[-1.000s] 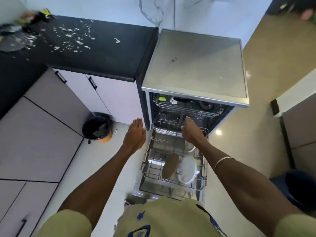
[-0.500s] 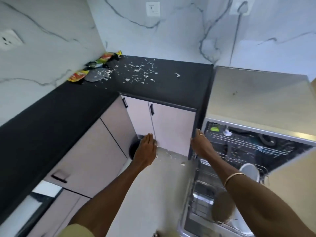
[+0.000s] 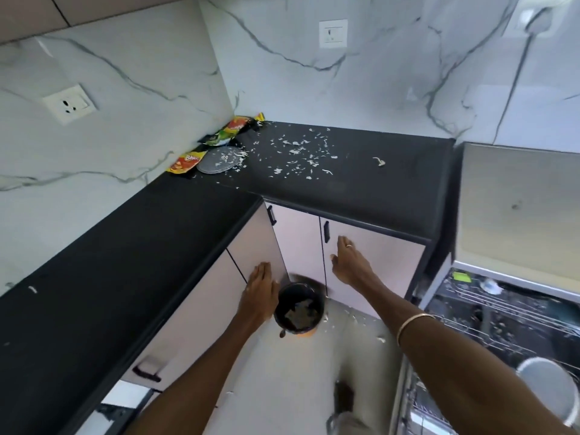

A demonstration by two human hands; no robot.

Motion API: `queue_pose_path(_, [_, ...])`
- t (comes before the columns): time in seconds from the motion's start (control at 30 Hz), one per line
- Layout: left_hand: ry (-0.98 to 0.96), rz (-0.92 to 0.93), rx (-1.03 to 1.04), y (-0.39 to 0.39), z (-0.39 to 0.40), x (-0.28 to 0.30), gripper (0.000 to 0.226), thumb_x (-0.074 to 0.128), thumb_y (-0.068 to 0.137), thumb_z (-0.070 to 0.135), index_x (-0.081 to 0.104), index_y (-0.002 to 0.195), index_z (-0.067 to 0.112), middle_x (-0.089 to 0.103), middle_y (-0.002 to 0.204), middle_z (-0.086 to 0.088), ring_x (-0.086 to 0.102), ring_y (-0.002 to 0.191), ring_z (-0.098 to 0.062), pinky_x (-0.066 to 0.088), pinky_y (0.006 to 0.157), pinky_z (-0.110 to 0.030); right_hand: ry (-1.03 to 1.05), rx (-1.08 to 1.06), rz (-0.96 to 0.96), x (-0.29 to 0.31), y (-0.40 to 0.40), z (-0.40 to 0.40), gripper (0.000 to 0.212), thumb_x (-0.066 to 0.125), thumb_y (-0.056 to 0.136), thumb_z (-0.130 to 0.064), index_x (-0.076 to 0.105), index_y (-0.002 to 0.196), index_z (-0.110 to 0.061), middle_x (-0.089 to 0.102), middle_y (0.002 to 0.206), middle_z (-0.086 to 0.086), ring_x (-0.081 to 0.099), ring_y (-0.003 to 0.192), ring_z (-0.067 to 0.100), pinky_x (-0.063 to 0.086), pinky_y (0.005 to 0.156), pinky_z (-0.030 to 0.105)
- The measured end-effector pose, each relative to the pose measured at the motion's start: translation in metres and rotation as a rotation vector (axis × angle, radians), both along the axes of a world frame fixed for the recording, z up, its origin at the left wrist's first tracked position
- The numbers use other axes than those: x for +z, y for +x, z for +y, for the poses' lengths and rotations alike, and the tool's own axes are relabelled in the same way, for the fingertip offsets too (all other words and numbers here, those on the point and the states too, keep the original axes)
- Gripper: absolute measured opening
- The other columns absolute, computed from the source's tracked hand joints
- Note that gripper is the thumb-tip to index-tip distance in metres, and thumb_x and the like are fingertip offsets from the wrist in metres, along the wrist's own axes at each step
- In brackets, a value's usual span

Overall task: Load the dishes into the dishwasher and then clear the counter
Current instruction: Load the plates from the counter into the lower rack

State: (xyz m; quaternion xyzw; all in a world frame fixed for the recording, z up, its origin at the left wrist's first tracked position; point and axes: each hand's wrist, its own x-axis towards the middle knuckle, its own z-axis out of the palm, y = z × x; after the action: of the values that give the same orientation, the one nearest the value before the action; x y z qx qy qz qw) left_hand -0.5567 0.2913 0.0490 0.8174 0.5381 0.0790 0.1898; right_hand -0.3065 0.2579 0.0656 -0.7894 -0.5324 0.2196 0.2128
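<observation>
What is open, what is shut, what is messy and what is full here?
dishwasher: open, racks showing.
white bowl: sits in the dishwasher rack.
cabinet doors: shut.
counter: messy with white scraps.
gray plate: on the counter, scraps on it.
snack wrappers: lying in the counter corner.
trash bin: on the floor, lid off, litter inside.
left hand: open, holds nothing.
right hand: open, holds nothing.

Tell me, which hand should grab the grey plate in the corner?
Probably the left hand: it is empty, open, and on the same side as the grey plate. The right hand is farther right.
</observation>
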Motion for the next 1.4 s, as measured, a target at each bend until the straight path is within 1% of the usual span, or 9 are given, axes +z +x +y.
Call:
queue_pose_path(0.13, [0.026, 0.002, 0.01, 0.002, 0.057, -0.009, 0.056, 0.033, 0.105, 0.025, 0.016, 0.154, 0.003, 0.017, 0.161, -0.014, 0.014, 0.15, -0.028, 0.014, 0.121, -0.035, 0.009, 0.019, 0.028, -0.012, 0.004, 0.077, 0.061, 0.05, 0.1, -0.025, 0.023, 0.15, -0.004, 0.03, 0.155, 0.016, 0.045, 0.132, 0.037, 0.046, 0.102, 0.044])
queue_pose_path(0.27, [0.042, -0.009, 0.073, 0.003, 0.127, -0.013, 0.056, 0.033, 0.105, 0.026, 0.018, 0.154, 0.004, 0.019, 0.161, -0.014, 0.015, 0.15, -0.025, 0.013, 0.121, -0.033, -0.019, 0.047, 0.044, -0.012, 0.02, 0.152, 0.068, 0.048, 0.101, -0.026, 0.013, 0.155, -0.003, 0.015, 0.162, 0.014, 0.021, 0.148, 0.032, 0.031, 0.117, 0.045])
queue_pose_path(0.43, [0.09, -0.029, 0.179, 0.02, 0.214, 0.002, 0.055, 0.031, 0.106, 0.027, 0.016, 0.154, 0.004, 0.016, 0.162, -0.014, 0.009, 0.15, -0.025, 0.007, 0.121, -0.033, -0.042, 0.129, 0.012, 0.004, 0.047, 0.247, 0.072, 0.051, 0.099, -0.029, 0.011, 0.155, -0.007, 0.013, 0.163, 0.012, 0.024, 0.147, 0.034, 0.032, 0.115, 0.047])
queue_pose_path(0.67, [0.106, -0.014, 0.294, 0.017, 0.313, 0.012, 0.057, 0.028, 0.106, 0.031, 0.014, 0.154, 0.003, 0.017, 0.162, -0.013, 0.01, 0.15, -0.024, 0.012, 0.122, -0.036, -0.041, 0.248, -0.06, 0.021, 0.041, 0.363, 0.069, 0.048, 0.101, -0.029, 0.011, 0.155, -0.006, 0.015, 0.162, 0.012, 0.022, 0.148, 0.031, 0.032, 0.114, 0.046])
queue_pose_path(0.77, [0.086, -0.006, 0.339, 0.009, 0.35, 0.008, 0.056, 0.028, 0.106, 0.028, 0.015, 0.154, 0.002, 0.017, 0.162, -0.013, 0.011, 0.151, -0.025, 0.011, 0.123, -0.035, -0.01, 0.274, -0.081, 0.025, 0.03, 0.405, 0.057, 0.046, 0.102, -0.025, 0.026, 0.151, -0.005, 0.035, 0.154, 0.013, 0.036, 0.14, 0.03, 0.036, 0.11, 0.043])
queue_pose_path(0.93, [0.077, 0.002, 0.344, -0.022, 0.423, -0.004, 0.056, 0.03, 0.105, 0.026, 0.018, 0.154, 0.002, 0.019, 0.161, -0.013, 0.012, 0.15, -0.025, 0.012, 0.123, -0.035, -0.014, 0.236, -0.05, 0.026, 0.009, 0.479, 0.034, 0.047, 0.097, -0.019, 0.056, 0.129, -0.012, 0.065, 0.119, 0.015, 0.062, 0.11, 0.035, 0.051, 0.095, 0.043])
queue_pose_path(1.2, [0.048, 0.012, 0.33, -0.071, 0.531, -0.007, 0.056, 0.031, 0.106, 0.028, 0.018, 0.154, 0.004, 0.019, 0.161, -0.012, 0.013, 0.15, -0.025, 0.014, 0.122, -0.033, 0.022, 0.138, 0.097, 0.022, -0.039, 0.594, 0.035, 0.047, 0.092, -0.014, 0.066, 0.121, -0.017, 0.068, 0.118, 0.008, 0.065, 0.107, 0.028, 0.052, 0.093, 0.037])
queue_pose_path(1.33, [0.037, -0.007, 0.358, -0.082, 0.564, -0.007, 0.056, 0.03, 0.106, 0.028, 0.017, 0.154, 0.004, 0.019, 0.162, -0.012, 0.012, 0.15, -0.025, 0.014, 0.122, -0.035, -0.008, 0.161, 0.075, 0.021, -0.053, 0.643, 0.036, 0.046, 0.092, -0.014, 0.065, 0.122, -0.016, 0.068, 0.117, 0.008, 0.065, 0.103, 0.027, 0.054, 0.087, 0.035])
queue_pose_path(1.4, [0.035, -0.028, 0.379, -0.085, 0.579, -0.006, 0.055, 0.03, 0.106, 0.028, 0.018, 0.154, 0.005, 0.019, 0.162, -0.01, 0.013, 0.15, -0.024, 0.015, 0.122, -0.035, -0.015, 0.204, 0.035, 0.025, -0.056, 0.667, 0.029, 0.046, 0.09, -0.011, 0.067, 0.109, -0.012, 0.069, 0.108, 0.012, 0.065, 0.1, 0.031, 0.054, 0.084, 0.038])
